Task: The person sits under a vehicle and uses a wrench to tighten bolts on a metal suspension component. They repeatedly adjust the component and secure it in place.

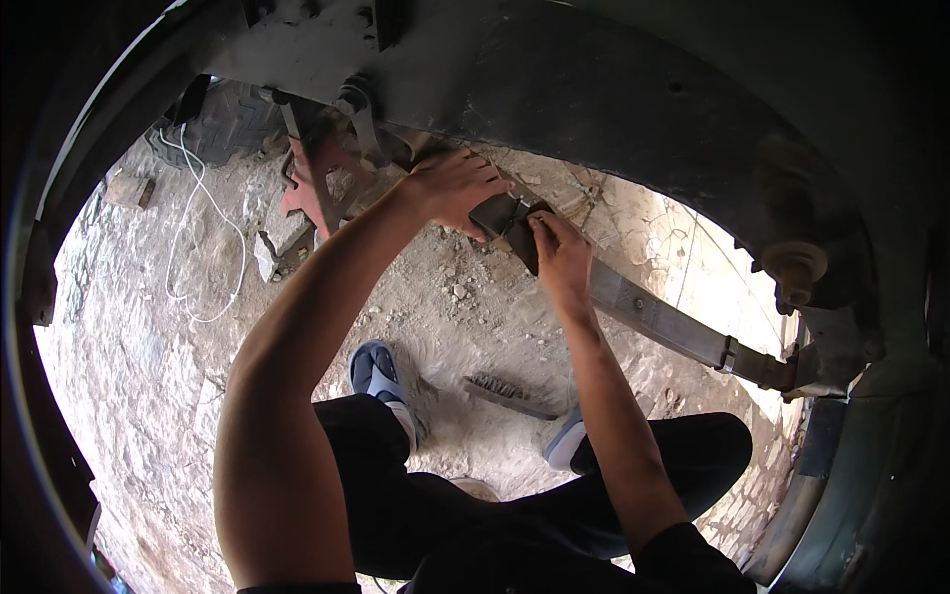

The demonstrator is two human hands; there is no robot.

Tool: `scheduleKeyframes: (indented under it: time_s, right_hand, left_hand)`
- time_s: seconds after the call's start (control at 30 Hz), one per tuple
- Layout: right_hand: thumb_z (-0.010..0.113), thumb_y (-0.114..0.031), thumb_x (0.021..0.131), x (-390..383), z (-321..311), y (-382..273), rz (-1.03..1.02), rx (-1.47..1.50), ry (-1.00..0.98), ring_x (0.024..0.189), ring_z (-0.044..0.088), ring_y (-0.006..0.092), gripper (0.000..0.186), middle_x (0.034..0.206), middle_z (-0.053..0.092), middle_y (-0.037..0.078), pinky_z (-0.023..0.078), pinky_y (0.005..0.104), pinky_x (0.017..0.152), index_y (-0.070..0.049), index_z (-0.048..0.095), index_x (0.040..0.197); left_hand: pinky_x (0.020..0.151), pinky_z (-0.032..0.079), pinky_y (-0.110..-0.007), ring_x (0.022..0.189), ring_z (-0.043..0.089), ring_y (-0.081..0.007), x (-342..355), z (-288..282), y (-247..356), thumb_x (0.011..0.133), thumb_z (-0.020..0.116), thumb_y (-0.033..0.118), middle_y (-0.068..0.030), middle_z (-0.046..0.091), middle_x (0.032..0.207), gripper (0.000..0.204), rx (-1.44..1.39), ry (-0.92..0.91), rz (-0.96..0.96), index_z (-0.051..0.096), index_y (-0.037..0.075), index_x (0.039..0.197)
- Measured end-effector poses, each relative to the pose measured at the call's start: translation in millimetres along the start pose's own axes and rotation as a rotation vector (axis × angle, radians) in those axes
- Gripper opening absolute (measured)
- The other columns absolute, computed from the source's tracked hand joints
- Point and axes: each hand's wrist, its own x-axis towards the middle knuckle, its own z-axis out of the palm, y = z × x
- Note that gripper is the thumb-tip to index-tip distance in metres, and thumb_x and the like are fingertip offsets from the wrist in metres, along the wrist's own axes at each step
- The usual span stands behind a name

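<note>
A curved leaf spring (643, 309) runs from the middle toward the right under the dark vehicle body. My left hand (460, 190) lies over its upper part, fingers stretched and spread, thumb lower down beside a dark block-like piece (498, 214). Just right of it, my right hand (562, 259) is closed in a pinch at the edge of a dark flat piece (522, 240) that stands against the spring. Whether that piece is loose or fixed I cannot tell. A thin bolt or rod end (517, 202) shows between the hands.
A red jack stand (315, 183) stands at the left, near broken stone (282, 238). A white cord (240, 257) loops over the dirt before a tyre (223, 124). A brush (510, 396) lies between my feet. Dark vehicle metal (594, 89) arches overhead; a bolted mount (794, 267) hangs right.
</note>
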Motion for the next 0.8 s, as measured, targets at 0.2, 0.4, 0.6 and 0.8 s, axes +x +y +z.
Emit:
scheduleKeyframes:
  time_s: [0.2, 0.4, 0.6, 0.8]
  right_hand:
    - [0.063, -0.009, 0.091, 3, 4, -10, -0.098, -0.085, 0.016, 0.093, 0.068, 0.0331, 0.017, 0.101, 0.070, 0.015, 0.054, 0.0388, 0.080, -0.001, 0.069, 0.104]
    - [0.064, -0.010, 0.091, 8, 5, -7, -0.110, 0.028, -0.044, 0.092, 0.070, 0.0274, 0.018, 0.101, 0.072, 0.014, 0.053, 0.0347, 0.081, -0.001, 0.070, 0.106]
    - [0.064, -0.010, 0.095, 5, 3, -1, 0.177, 0.373, -0.058, 0.087, 0.064, 0.0098, 0.017, 0.095, 0.073, 0.007, 0.050, 0.0269, 0.080, -0.001, 0.070, 0.108]
    - [0.063, -0.010, 0.095, -1, 4, 1, -0.027, 0.172, -0.034, 0.090, 0.065, 0.0147, 0.016, 0.097, 0.071, 0.009, 0.050, 0.0286, 0.081, -0.002, 0.069, 0.107]
  left_hand:
    - [0.107, 0.034, -0.041, 0.119, 0.050, -0.0260, 3, -6, 3, 0.070, 0.076, 0.060, -0.0091, 0.054, 0.123, 0.094, -0.017, -0.057, -0.026, 0.043, 0.011, 0.143]
    - [0.109, 0.034, -0.041, 0.122, 0.050, -0.0276, 4, -10, 4, 0.073, 0.075, 0.061, -0.0093, 0.054, 0.127, 0.092, -0.022, -0.082, -0.034, 0.043, 0.013, 0.144]
    - [0.103, 0.041, -0.042, 0.123, 0.054, -0.0325, 29, -42, 1, 0.083, 0.069, 0.051, -0.0138, 0.060, 0.128, 0.066, -0.379, -0.405, -0.179, 0.053, 0.017, 0.137]
    - [0.097, 0.048, -0.042, 0.115, 0.061, -0.0335, 39, -29, 8, 0.089, 0.066, 0.038, -0.0161, 0.065, 0.122, 0.041, -0.531, -0.288, -0.327, 0.065, 0.015, 0.122]
